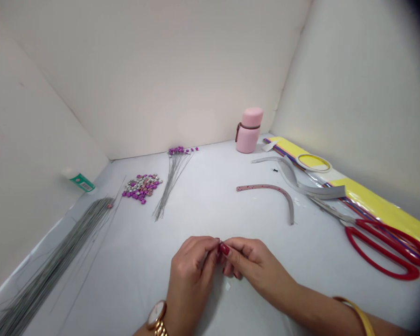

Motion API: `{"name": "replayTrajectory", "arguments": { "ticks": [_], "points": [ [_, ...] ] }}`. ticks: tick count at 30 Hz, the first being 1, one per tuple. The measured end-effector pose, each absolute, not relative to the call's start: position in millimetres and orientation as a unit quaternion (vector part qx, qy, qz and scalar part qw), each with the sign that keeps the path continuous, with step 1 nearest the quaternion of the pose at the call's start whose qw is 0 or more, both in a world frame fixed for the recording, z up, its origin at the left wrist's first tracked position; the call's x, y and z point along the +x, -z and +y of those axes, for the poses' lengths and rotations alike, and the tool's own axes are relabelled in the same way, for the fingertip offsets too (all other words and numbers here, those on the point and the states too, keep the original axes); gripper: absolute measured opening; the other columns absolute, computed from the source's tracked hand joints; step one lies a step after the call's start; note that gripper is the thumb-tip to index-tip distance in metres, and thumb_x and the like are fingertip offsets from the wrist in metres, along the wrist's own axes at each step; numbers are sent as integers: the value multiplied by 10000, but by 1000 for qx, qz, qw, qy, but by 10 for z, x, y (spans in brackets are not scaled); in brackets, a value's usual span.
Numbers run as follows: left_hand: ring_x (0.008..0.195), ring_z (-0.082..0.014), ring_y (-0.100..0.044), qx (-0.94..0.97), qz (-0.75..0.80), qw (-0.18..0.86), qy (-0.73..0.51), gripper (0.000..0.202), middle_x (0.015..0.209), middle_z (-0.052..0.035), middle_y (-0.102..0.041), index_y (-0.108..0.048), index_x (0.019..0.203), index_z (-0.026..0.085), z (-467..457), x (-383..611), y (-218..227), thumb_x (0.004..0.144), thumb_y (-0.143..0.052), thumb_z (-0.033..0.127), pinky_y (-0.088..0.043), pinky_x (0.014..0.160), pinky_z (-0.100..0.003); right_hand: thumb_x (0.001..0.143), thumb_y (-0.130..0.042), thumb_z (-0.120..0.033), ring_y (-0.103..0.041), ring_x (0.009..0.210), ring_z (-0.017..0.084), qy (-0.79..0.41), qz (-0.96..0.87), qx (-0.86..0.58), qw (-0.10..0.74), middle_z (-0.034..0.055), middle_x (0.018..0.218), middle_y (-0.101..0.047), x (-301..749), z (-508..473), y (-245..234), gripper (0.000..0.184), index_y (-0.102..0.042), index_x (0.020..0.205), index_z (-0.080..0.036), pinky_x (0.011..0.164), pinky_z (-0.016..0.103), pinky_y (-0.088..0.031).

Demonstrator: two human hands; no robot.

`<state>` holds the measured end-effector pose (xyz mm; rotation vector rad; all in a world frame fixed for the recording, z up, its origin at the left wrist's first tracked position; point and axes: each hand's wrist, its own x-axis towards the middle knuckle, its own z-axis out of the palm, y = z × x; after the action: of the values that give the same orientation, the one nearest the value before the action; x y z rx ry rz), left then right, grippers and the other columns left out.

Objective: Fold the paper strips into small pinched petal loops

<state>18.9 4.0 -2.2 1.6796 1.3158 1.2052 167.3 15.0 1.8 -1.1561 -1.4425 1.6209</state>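
My left hand (191,280) and my right hand (252,263) meet at the middle of the white table, fingertips pinched together on something small that my fingers mostly hide. A small white scrap (227,286) lies just below them. Farther up, a heap of purple and silver beads (141,188) sits left of a bunch of thin wires (173,184) tipped with purple beads. A curved grey strip with pink dots (266,190) lies up and right of my right hand.
A thick bundle of grey wires (56,261) lies along the left wall. Red-handled scissors (381,247), grey strips (301,179), a tape roll (313,162) and yellow sheets (381,207) lie right. A pink bottle (249,130) stands at the back.
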Motion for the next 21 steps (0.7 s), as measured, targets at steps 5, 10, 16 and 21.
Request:
{"name": "replayTrajectory", "arguments": {
  "ticks": [5,10,16,21],
  "points": [
    [925,-217,-573,680,477,343,-438,227,992,-81,-653,-667,947,228,38,182,10,795,-524,139,-443,820,-339,828,-442,-477,-449,504,96,-645,-529,-428,347,-14,559,-525,1679,170,1,376,-582,710,-148,499,214,-357],
    [736,-185,-599,558,491,501,-443,188,835,-79,-654,-650,930,163,78,200,32,810,-530,244,-480,685,-307,806,-466,-496,-492,522,99,-682,-494,-412,348,2,586,-562,1671,176,-15,394,-607,726,-137,496,214,-369],
    [643,-167,-580,473,512,548,-463,133,669,-50,-646,-660,793,129,118,204,17,756,-603,244,-457,646,-299,778,-520,-478,-497,483,84,-692,-467,-439,332,10,570,-586,1658,170,7,376,-605,686,-123,469,201,-356],
    [655,-176,-592,450,543,537,-464,138,682,-55,-671,-669,777,141,112,214,42,741,-616,263,-460,644,-301,752,-565,-447,-486,465,78,-700,-455,-442,327,-2,554,-581,1641,172,-23,335,-617,669,-128,465,202,-355]
  ]
}}
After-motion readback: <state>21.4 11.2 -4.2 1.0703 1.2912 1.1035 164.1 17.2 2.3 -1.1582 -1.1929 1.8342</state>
